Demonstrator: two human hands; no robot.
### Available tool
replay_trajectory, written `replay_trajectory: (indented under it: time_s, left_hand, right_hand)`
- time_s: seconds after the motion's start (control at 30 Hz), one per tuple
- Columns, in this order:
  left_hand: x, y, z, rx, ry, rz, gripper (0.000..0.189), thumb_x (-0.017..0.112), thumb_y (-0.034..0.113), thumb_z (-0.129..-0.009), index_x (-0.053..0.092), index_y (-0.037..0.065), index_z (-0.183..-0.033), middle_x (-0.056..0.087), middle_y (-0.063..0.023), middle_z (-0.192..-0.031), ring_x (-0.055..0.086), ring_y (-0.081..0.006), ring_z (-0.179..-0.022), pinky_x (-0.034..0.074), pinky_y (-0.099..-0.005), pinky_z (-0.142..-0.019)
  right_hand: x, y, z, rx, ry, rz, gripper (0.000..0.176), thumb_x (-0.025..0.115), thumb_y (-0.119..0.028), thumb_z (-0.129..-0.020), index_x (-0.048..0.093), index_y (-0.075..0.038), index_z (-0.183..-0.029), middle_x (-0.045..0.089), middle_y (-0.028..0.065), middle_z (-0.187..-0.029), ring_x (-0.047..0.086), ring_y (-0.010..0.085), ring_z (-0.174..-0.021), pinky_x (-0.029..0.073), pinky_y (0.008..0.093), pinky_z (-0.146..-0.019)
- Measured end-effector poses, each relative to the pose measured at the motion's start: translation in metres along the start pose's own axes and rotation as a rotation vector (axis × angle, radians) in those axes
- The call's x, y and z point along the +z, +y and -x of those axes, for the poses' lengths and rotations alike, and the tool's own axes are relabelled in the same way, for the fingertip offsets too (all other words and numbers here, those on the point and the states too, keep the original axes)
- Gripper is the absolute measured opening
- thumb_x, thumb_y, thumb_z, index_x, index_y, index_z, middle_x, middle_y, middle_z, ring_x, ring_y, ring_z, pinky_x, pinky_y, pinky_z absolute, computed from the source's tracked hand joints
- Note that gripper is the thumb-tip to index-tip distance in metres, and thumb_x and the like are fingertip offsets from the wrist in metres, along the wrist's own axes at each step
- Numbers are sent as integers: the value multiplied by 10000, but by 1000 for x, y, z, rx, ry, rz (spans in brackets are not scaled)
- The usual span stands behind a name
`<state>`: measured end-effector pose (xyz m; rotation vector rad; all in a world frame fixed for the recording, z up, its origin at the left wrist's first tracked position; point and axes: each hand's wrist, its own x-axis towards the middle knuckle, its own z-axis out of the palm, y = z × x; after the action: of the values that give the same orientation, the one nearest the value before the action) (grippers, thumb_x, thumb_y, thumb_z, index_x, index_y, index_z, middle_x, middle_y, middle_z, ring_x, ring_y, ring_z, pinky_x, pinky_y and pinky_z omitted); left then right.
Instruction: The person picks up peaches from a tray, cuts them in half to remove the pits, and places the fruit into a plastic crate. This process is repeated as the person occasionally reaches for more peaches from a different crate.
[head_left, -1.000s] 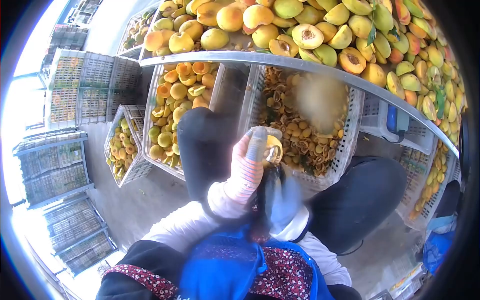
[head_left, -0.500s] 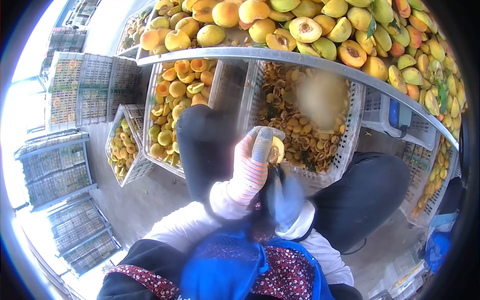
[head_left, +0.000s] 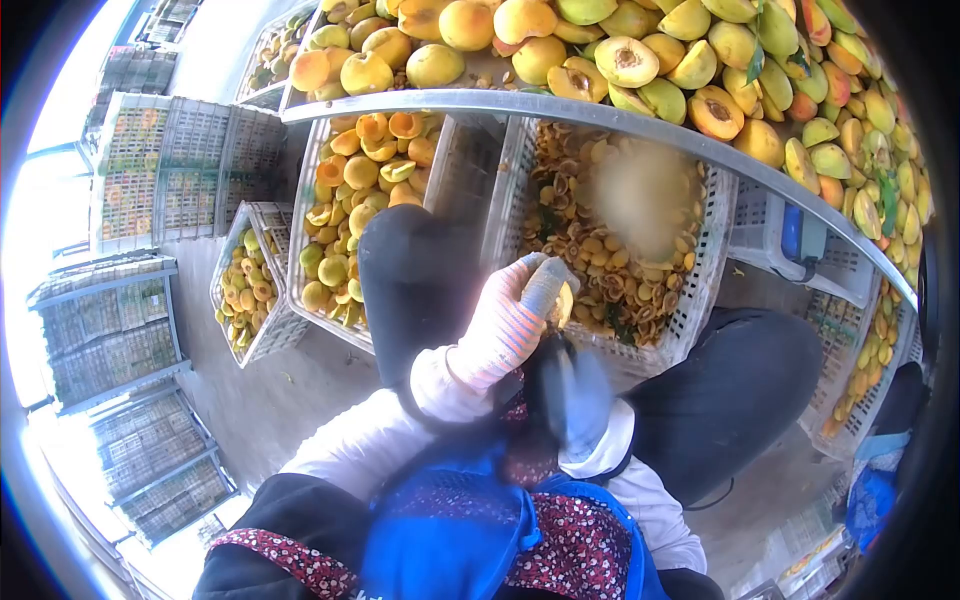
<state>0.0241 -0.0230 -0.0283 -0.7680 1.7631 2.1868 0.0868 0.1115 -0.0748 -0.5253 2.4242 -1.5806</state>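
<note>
My left hand [head_left: 522, 308], in a striped glove with grey fingertips, is closed on a yellow peach half [head_left: 564, 304], seen nearly edge-on. My right hand [head_left: 582, 402], in a blue-grey glove, is just below the peach half and smeared by motion. Beside its fingers is a dark shape, too blurred to name. Both hands are above my lap, between my knees. Beyond them stands a white crate [head_left: 712, 270] of brownish fruit scraps and pitted-looking pieces. A pale smudge blurs part of the view over that crate.
A metal-edged table [head_left: 560, 105] heaped with whole and halved peaches runs across the front. Left of my knee are a crate of peach halves [head_left: 358, 175] and a smaller crate [head_left: 262, 340]. Stacked crates [head_left: 160, 180] stand far left. Another peach crate [head_left: 830, 375] is at right.
The peach half has turned from showing its cut face to nearly edge-on. My left hand has shifted slightly right. The right hand stays blurred close below it.
</note>
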Motion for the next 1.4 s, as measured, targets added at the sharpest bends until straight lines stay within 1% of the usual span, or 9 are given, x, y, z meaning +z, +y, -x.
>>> replay_trajectory:
  time_s: [0.13,0.4,0.63,0.77,0.9,1.0,1.07,1.23,1.4]
  left_hand:
    - [5,-13,3,182,66,-35,231,517,221,-961,610,16,-908,565,-5,-698,481,-54,-630,392,-207,-584]
    - [-8,-15,-5,128,-135,-2,318,522,315,-963,617,12,-979,618,-24,-844,551,-62,-735,445,-213,-675]
    - [-11,-10,-10,-227,-245,256,414,517,425,-932,624,25,-939,632,-56,-788,595,-120,-729,481,-249,-688]
    - [-7,-18,1,-150,95,447,378,496,399,-938,616,41,-940,638,-69,-836,624,-165,-738,512,-272,-664]
    - [-63,37,14,215,435,221,357,472,360,-961,617,35,-956,633,-48,-874,617,-132,-788,507,-246,-694]
    - [-159,63,-4,550,708,-992,334,589,357,-892,629,37,-981,641,-98,-895,631,-217,-789,508,-303,-698]
    - [-195,73,-13,419,837,-1674,340,636,345,-861,626,65,-1054,646,-157,-923,628,-320,-859,502,-368,-738]
    - [-157,147,-76,444,797,-1432,463,670,405,-816,589,58,-1112,664,-146,-922,646,-308,-872,512,-375,-759]
    - [-152,181,-165,-87,722,-1686,680,710,482,-754,510,29,-1220,663,-202,-996,646,-348,-938,510,-382,-801]
  right_hand:
    - [-2,9,-7,-102,-51,-59,168,503,-190,-967,538,-33,-1012,567,96,-757,548,186,-588,432,310,-499]
    - [-31,-27,-31,1028,-429,-1600,351,407,-430,-990,537,-111,-923,454,-14,-575,358,70,-372,262,201,-327]
    - [-14,-12,-29,825,-824,-2588,436,378,-480,-984,516,-67,-984,388,-21,-603,343,43,-410,296,173,-329]
    - [-19,-16,-42,395,-794,-2576,429,376,-477,-985,492,-64,-1002,394,-18,-613,357,38,-410,316,172,-325]
    - [-19,-9,-35,775,-528,-2433,431,361,-462,-994,511,-58,-976,389,-18,-605,338,47,-437,277,203,-359]
    - [-23,-11,-43,795,-523,-2254,424,360,-449,-998,532,-63,-957,379,-13,-600,333,66,-445,280,220,-393]
    - [-22,-10,-43,805,-492,-2140,416,386,-453,-991,548,-74,-937,408,-5,-605,339,74,-448,291,230,-401]
    - [-14,-9,-47,981,-323,-1775,393,469,-485,-952,571,-114,-877,467,-13,-603,363,83,-435,286,226,-399]
    - [-16,-10,-51,1055,-165,-1592,382,505,-505,-929,572,-139,-843,442,-22,-558,394,95,-418,310,236,-385]
